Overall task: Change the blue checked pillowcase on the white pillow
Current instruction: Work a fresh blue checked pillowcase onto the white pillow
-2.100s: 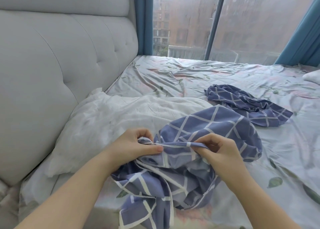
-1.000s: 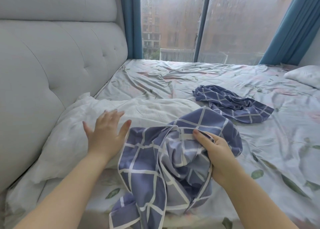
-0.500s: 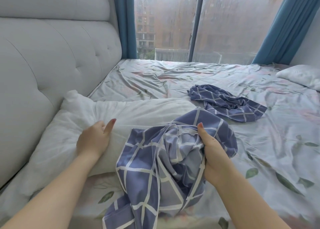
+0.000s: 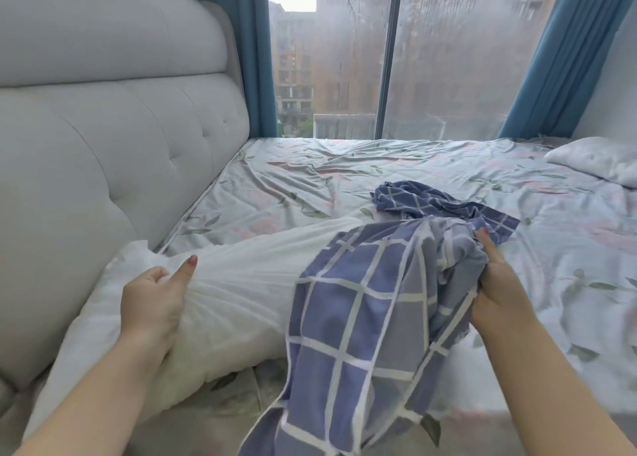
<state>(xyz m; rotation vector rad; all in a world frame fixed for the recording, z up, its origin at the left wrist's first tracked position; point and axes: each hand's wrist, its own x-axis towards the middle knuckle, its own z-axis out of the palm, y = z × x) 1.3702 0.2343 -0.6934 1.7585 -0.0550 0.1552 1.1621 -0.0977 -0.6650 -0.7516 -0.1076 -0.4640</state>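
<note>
My left grip is clamped on the left end of the white pillow. The fingers dig into the fabric so that it bunches into radiating creases, and the thumb lies straight along the top. My right grip is closed around a gathered wad of the blue checked pillowcase at the pillow's right end. The pillowcase drapes over that end of the pillow and hangs loose down its near side. I cannot tell whether the pillow's corner sits inside it.

The pillow lies lengthwise on the floral bed sheet, with its left end close to the grey tufted headboard. Just beyond the pillow's right end lies a second blue checked cloth, crumpled. Well to the right of the pillow and farther back rests a second white pillow. Far behind the pillow, past the bed's edge, stands a rain-streaked window flanked by blue curtains.
</note>
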